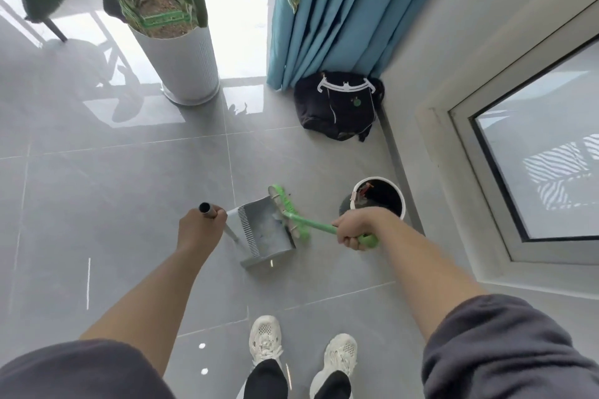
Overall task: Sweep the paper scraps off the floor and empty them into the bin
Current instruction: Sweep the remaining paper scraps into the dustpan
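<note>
My left hand (pixel 198 230) grips the top of the grey dustpan's upright handle (pixel 207 210). The grey dustpan (pixel 264 233) stands on the floor tiles with its mouth facing right. My right hand (pixel 351 230) grips the green handle of a short broom (pixel 311 224). The broom's green bristle head (pixel 287 209) lies along the dustpan's open edge. Small bits lie inside the pan; I cannot tell whether they are paper. A white bin (pixel 397 204) with a dark liner stands just beyond my right hand, by the wall.
A black bag (pixel 337 110) lies at the foot of a blue curtain (pixel 337 10). A tall white planter (pixel 184 65) with a leafy plant stands at the back left. A wall and window frame (pixel 486 191) run along the right. My white shoes (pixel 301 350) stand below.
</note>
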Motion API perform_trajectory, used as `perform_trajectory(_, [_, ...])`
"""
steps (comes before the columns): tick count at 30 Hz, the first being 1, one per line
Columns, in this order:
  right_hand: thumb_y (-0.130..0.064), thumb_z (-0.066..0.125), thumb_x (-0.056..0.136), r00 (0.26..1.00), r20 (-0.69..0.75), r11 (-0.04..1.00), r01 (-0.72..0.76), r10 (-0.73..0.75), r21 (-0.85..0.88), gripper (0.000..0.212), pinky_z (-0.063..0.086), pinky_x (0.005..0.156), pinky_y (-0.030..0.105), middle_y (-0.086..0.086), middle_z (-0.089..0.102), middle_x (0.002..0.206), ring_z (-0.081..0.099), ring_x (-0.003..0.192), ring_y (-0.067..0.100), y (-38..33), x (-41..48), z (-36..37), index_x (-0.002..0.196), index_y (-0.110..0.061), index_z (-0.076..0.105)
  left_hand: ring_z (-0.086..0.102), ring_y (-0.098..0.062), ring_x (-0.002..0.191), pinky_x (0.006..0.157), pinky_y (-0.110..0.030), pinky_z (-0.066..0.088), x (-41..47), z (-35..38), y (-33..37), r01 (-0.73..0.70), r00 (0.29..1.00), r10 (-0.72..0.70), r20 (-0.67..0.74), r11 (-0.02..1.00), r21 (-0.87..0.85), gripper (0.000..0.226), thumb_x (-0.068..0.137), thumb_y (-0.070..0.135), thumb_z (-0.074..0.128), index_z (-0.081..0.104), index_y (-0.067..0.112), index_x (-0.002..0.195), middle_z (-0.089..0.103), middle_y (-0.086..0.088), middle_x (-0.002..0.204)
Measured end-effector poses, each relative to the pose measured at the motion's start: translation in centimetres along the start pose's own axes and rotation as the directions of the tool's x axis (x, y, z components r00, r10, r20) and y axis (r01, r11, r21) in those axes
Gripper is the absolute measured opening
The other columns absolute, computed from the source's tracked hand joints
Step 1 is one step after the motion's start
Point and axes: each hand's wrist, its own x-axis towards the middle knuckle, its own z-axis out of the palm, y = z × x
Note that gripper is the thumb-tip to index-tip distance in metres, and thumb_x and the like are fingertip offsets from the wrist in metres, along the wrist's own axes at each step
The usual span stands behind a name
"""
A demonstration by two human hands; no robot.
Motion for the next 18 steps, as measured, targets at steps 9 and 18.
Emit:
perform_trajectory(9, [-0.003, 0.041, 0.094, 0.998, 0.019, 0.968, 0.06, -0.067, 0.243, 0.063, 0.029, 0.042, 0.017, -0.001, 0.037, 0.063, 0.031, 0.039, 0.006, 4.5, -6.0, -4.2, 0.146, -0.036, 0.031, 0.049, -0.026, 0.065, 0.081, -0.051, 0.057, -0.5, -0.6, -1.1, 0.073, 0.997, -0.071, 0.042, 0.997, -0.041, 0.022, 0.08, 0.017, 0.047, 0.06, 0.004, 0.068, 0.052, -0.008, 0.064])
perform_trajectory(18, [0.0, 0.042, 0.084, 0.958, -0.258, 0.937, 0.028, -0.125, -0.348, 0.042, 0.041, 0.049, 0.023, 0.01, 0.06, 0.078, 0.048, 0.054, 0.014, -2.2, -7.0, -3.6, 0.123, -0.009, 0.055, 0.069, -0.037, 0.081, 0.082, -0.051, 0.058, -2.2, -4.9, 0.4, 0.188, 0.974, -0.208, -0.086, 0.962, -0.198, 0.025, 0.084, 0.021, 0.048, 0.058, 0.002, 0.071, 0.062, -0.017, 0.076])
